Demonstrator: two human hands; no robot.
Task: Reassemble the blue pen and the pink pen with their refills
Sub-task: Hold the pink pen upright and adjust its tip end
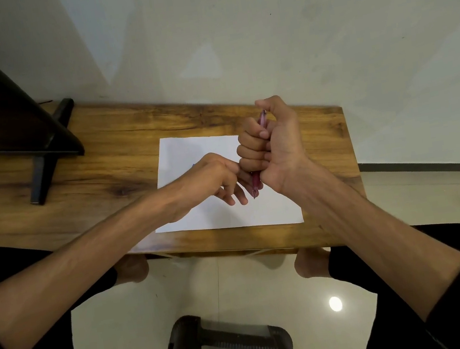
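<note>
My right hand is a fist around the pink pen, held upright above the white paper; its top end pokes out above the fingers and its tip points down below the fist. My left hand reaches across the paper and touches the underside of the right fist near the pen's lower end, fingers loosely spread. A sliver of blue shows just behind the left hand's knuckles; the blue pen is otherwise hidden. I cannot tell whether the left fingers hold anything.
The paper lies on a small wooden table against a pale wall. A dark stand sits at the table's left. Below, my knees, feet and a dark stool are over a tiled floor.
</note>
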